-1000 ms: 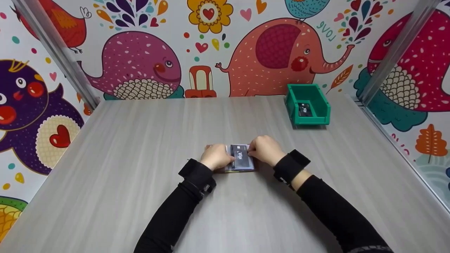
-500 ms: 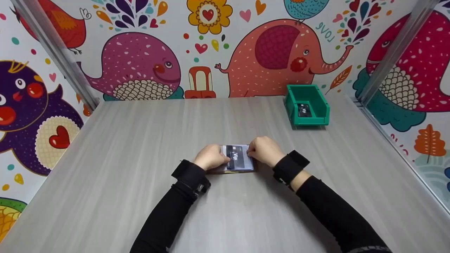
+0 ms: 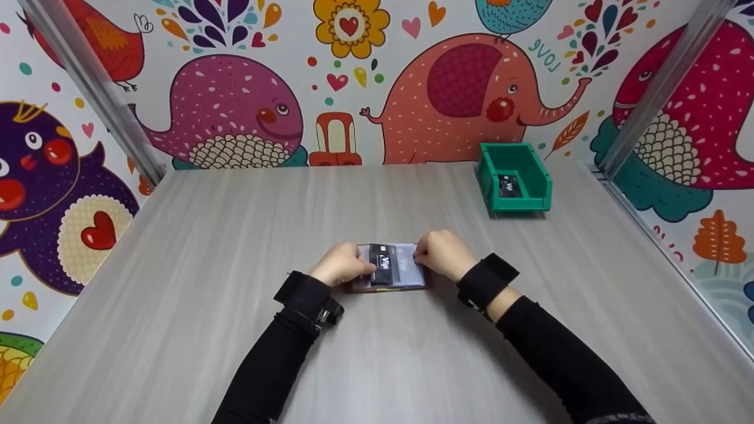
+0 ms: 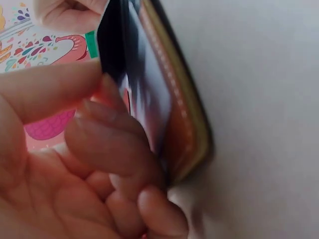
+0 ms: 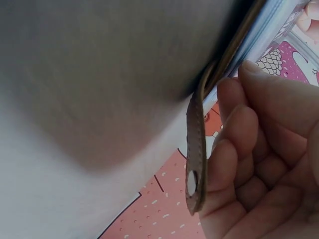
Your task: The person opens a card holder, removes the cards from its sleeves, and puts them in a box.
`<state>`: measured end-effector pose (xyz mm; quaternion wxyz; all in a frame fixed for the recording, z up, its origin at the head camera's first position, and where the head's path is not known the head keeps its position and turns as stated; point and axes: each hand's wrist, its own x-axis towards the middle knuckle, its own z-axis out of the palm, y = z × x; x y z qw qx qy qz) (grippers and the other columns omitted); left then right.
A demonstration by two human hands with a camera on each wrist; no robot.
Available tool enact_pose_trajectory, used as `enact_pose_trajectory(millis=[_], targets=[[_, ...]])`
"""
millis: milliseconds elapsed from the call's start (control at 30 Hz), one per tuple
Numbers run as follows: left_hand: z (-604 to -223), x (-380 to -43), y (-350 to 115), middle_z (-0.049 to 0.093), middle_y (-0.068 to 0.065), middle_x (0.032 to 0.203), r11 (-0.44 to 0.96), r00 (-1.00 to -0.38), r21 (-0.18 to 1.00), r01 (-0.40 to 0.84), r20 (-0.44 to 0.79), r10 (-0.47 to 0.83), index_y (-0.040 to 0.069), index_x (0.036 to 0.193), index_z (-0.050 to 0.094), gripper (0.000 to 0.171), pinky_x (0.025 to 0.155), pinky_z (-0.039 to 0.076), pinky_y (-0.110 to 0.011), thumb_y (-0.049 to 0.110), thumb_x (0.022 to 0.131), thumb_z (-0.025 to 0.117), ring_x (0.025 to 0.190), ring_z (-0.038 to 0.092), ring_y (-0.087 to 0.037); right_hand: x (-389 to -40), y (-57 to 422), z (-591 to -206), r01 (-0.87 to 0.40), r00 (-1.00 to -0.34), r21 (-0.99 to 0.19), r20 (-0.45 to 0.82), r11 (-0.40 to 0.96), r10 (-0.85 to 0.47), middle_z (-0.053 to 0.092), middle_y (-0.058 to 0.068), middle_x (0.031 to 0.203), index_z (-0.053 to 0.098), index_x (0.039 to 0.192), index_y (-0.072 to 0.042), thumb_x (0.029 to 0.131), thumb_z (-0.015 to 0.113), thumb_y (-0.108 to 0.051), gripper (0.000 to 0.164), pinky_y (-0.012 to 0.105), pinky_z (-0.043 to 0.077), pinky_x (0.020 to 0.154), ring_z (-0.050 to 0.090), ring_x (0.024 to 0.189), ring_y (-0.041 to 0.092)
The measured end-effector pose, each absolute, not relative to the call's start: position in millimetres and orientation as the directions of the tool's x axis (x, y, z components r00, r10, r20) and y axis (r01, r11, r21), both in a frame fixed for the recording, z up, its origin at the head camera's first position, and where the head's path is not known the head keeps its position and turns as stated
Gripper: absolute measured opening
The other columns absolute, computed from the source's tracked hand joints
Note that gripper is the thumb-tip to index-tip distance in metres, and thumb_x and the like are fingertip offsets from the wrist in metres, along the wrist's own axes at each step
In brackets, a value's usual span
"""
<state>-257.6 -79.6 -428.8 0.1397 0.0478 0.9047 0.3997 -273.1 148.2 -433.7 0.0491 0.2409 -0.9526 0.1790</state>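
The brown leather wallet [image 4: 180, 124] lay open on the pale tabletop [image 3: 377, 353], its clear sleeves [image 3: 410, 266] showing and a stitched strap [image 5: 196, 144] with a pale stud [image 5: 192, 182] jutting from its edge. Over its left part lay a black card [image 3: 382, 265] lettered "Vip" in white, chip at the far end, whether inside a sleeve unclear

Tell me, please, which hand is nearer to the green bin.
Right. The right hand, at the right edge of the wallet, is in front of the bin and left of it; the left hand is farther left.
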Motion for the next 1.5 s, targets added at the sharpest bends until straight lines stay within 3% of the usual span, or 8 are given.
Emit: enact_pose_trajectory(millis=[400,733,1167,1500], targets=[[-427,-256,-89,0.055,-0.001,0.066,0.611,-0.949,0.787,-0.084,-0.25,0.191,0.01,0.064,0.053,0.026,0.051,0.044,-0.023,0.01,0.081,0.073,0.056,0.051,-0.012,-274,150,-435,-0.506,-0.862,-0.313,0.211,0.804,-0.46,0.074,0.007,0.084,0.078,0.079,-0.003,0.08,0.079,-0.006,0.004,0.039,0.054,0.072,0.069,0.078,0.024],[-424,-255,-94,0.06,-0.004,0.072,0.542,-0.949,0.833,-0.11,-0.249,0.192,0.007,0.071,0.057,0.018,0.056,0.049,-0.024,0.006,0.08,0.072,0.061,0.056,-0.014,-273,149,-436,-0.501,-0.865,-0.322,0.204,0.803,-0.457,0.074,0.007,0.085,0.078,0.079,-0.002,0.081,0.079,-0.007,0.005,0.039,0.054,0.072,0.069,0.078,0.023],[-425,-255,-100,0.054,0.002,0.065,0.554,-0.957,0.83,-0.069,-0.212,0.198,0.01,0.062,0.058,0.022,0.051,0.039,-0.021,0.007,0.08,0.069,0.055,0.046,-0.009,-272,149,-434,-0.479,-0.878,-0.331,0.175,0.813,-0.446,0.074,0.007,0.086,0.079,0.083,-0.003,0.082,0.079,-0.007,0.004,0.038,0.054,0.072,0.069,0.079,0.023],[-409,-254,-106,0.039,0.008,0.055,0.56,-0.957,0.829,-0.01,-0.171,0.236,0.019,0.053,0.043,0.04,0.048,0.028,-0.022,0.013,0.084,0.068,0.05,0.034,-0.008,-272,150,-435,-0.494,-0.87,-0.337,0.186,0.802,-0.457,0.074,0.007,0.086,0.078,0.081,-0.003,0.082,0.078,-0.006,0.003,0.038,0.054,0.071,0.069,0.079,0.023]])
